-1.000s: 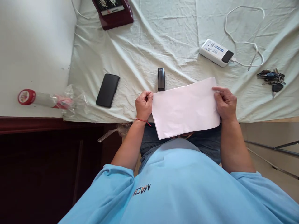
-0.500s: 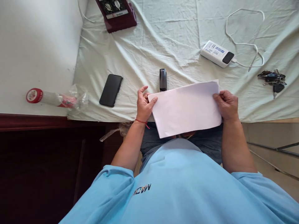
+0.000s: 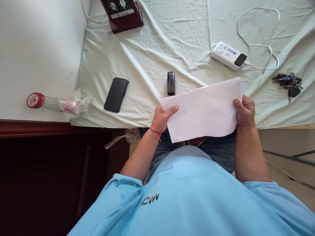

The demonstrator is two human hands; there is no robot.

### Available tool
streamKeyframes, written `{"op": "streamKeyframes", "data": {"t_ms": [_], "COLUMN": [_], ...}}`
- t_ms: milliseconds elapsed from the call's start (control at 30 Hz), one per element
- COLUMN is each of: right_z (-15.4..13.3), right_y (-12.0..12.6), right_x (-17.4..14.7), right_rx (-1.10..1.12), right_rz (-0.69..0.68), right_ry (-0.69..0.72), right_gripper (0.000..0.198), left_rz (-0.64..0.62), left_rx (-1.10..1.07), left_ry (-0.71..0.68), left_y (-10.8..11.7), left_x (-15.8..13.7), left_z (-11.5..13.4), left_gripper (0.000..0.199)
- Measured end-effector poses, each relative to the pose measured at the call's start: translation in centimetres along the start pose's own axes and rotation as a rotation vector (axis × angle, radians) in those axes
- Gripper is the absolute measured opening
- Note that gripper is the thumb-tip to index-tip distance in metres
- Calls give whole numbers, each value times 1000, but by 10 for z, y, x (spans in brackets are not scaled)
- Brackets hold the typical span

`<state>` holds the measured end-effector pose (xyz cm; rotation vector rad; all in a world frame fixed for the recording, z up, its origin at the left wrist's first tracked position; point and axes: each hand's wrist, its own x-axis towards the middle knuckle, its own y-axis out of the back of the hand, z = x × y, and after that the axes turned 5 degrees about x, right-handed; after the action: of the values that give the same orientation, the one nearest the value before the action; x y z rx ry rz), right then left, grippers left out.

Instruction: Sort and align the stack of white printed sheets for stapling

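A stack of white paper sheets (image 3: 201, 111) is held up between my two hands over the table's near edge, slightly tilted. My left hand (image 3: 162, 116) grips its left side, thumb on top and the other fingers hidden beneath. On the right side my right hand (image 3: 244, 110) pinches the sheets, thumb on the face and fingers curled behind. Just beyond the paper's upper left edge lies a black stapler (image 3: 171, 82), its near end close to the sheets or partly covered by them.
A black phone (image 3: 116, 94) lies left on the pale green cloth (image 3: 145, 65). A white power bank (image 3: 228, 55) with a cable and a key bunch (image 3: 287, 83) are to the right. A dark red device (image 3: 125, 18) stands at the back, a red-capped bottle (image 3: 35, 100) far left.
Both hands and the paper have shifted to the right. My left hand's fingers, raised before, are now tucked under the sheets with the thumb farther over them.
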<state>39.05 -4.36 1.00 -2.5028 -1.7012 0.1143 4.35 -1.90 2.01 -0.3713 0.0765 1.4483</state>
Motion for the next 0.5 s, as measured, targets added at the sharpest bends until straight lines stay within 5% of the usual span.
{"op": "streamKeyframes", "data": {"t_ms": [167, 500], "right_z": [1, 9], "right_y": [2, 11], "right_x": [-2, 8], "right_rx": [-2, -194], "right_rz": [-72, -221], "right_ry": [-68, -119], "right_gripper": [57, 37], "left_rz": [-73, 10], "left_rx": [65, 181], "left_ry": [3, -119], "left_y": [3, 33], "left_x": [5, 14], "left_z": [4, 4], "left_gripper": [66, 66]}}
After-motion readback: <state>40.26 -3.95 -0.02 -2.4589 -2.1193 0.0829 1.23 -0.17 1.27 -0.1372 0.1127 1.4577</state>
